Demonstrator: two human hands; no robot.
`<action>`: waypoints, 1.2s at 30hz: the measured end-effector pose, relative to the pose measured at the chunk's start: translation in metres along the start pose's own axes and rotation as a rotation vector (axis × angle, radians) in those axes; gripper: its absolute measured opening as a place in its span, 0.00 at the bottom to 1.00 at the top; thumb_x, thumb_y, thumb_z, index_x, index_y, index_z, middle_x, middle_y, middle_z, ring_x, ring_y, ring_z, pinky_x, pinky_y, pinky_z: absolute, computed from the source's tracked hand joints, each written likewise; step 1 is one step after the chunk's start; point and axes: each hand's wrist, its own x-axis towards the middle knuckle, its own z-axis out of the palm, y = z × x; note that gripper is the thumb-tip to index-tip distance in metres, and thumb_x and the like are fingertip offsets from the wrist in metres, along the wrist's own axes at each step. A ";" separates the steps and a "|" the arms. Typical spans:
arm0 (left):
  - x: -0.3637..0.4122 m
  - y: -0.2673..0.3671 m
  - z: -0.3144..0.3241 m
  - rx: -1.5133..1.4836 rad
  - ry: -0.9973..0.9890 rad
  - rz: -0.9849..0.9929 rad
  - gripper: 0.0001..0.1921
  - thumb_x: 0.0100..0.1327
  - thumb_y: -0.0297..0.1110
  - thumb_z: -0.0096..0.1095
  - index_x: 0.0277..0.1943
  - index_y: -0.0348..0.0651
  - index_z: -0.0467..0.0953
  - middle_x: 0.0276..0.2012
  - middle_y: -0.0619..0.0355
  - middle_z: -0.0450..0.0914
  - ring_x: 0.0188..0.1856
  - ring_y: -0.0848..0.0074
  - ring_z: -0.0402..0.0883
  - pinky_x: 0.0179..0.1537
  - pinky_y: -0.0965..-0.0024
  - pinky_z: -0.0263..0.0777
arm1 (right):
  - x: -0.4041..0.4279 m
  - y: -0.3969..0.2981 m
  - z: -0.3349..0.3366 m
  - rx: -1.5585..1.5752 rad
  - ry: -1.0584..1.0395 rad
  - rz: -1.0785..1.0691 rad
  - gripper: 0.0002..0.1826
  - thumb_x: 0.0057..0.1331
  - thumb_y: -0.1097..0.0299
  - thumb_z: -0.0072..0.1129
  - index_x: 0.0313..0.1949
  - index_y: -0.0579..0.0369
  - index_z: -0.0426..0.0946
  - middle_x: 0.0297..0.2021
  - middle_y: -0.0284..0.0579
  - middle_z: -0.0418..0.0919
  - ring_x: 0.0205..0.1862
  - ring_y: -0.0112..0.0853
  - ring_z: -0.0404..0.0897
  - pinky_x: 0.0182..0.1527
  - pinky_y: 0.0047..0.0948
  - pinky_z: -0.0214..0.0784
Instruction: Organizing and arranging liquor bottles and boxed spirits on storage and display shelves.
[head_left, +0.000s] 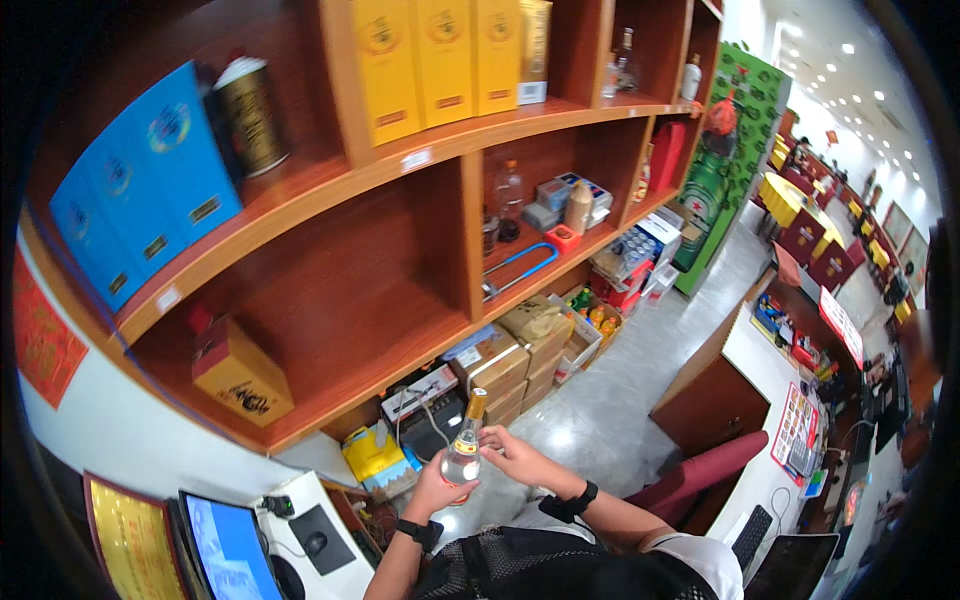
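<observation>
My left hand (437, 484) is wrapped around the lower body of a clear glass liquor bottle (460, 457). The bottle stands nearly upright, slightly tilted, with a gold cap and a small label at its shoulder. Beside its shoulder is my right hand (521, 457), fingers curled and apart; whether the fingertips touch the glass I cannot tell. Both wrists wear black bands. Wooden shelving (352, 292) rises in front of me, holding blue boxes (142, 180), yellow boxes (424, 60) and a brown carton (244, 375).
Stacked cardboard cartons (495, 367) sit below the shelves, near a yellow bag (373, 454). A blue-handled U-lock (525, 270) lies on a shelf. At right are a maroon chair (701, 472) and a white counter (757, 375). A monitor (229, 544) stands at lower left.
</observation>
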 end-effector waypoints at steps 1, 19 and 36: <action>0.015 0.006 0.008 -0.021 0.007 0.008 0.37 0.50 0.44 0.88 0.60 0.39 0.77 0.51 0.52 0.87 0.52 0.70 0.87 0.55 0.64 0.79 | -0.002 -0.006 -0.008 0.004 0.022 -0.008 0.23 0.79 0.62 0.57 0.63 0.64 0.64 0.55 0.55 0.80 0.57 0.39 0.82 0.56 0.37 0.76; 0.231 0.123 0.249 0.408 -0.246 0.190 0.31 0.66 0.37 0.68 0.71 0.49 0.69 0.54 0.49 0.87 0.53 0.53 0.88 0.47 0.56 0.81 | -0.020 0.042 -0.217 -0.193 0.900 -0.008 0.27 0.64 0.68 0.73 0.60 0.53 0.73 0.55 0.57 0.67 0.53 0.49 0.77 0.54 0.40 0.79; 0.429 0.114 0.400 0.261 -0.628 0.341 0.28 0.70 0.39 0.63 0.70 0.41 0.68 0.61 0.41 0.80 0.60 0.47 0.82 0.57 0.53 0.77 | 0.011 0.101 -0.407 -0.385 1.366 0.022 0.21 0.61 0.72 0.74 0.51 0.56 0.75 0.54 0.53 0.69 0.53 0.41 0.75 0.49 0.37 0.76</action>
